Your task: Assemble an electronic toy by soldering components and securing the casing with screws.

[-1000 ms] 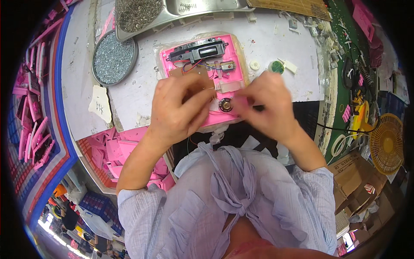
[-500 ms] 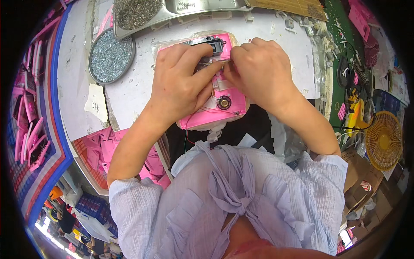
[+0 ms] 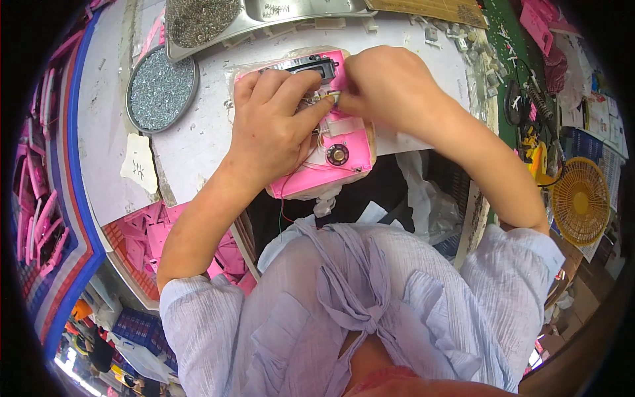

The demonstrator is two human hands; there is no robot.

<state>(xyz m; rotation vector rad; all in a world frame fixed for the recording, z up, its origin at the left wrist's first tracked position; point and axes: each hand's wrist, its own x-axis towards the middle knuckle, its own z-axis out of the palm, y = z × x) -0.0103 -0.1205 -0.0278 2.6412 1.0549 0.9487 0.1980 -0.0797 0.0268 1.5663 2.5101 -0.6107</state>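
Observation:
An open pink plastic housing [image 3: 352, 151] lies on the table in front of me, with wires and a small round black speaker [image 3: 337, 155] in its near part. Across its far end sits a long black plastic part [image 3: 316, 69]. My left hand [image 3: 272, 126] is closed over the housing's left side, its thumb and forefinger pressing by the small white parts in the middle. My right hand [image 3: 391, 83] is bent over the right side, fingers curled together near the left thumb. Its fingertips are partly hidden and slightly blurred, so what they pinch cannot be made out.
A round metal dish of small screws [image 3: 194, 92] stands to the left, near a torn paper label [image 3: 138, 165]. A metal tray [image 3: 254, 28] with small metal parts sits at the back. Pink pieces [image 3: 159, 233] fill a bin at lower left; a yellow fan [image 3: 581, 202] stands right.
My right hand has turned, its elbow swinging outward to the right, while its fingers stay at the housing. The left hand keeps its place on the housing. The whole view has shifted slightly.

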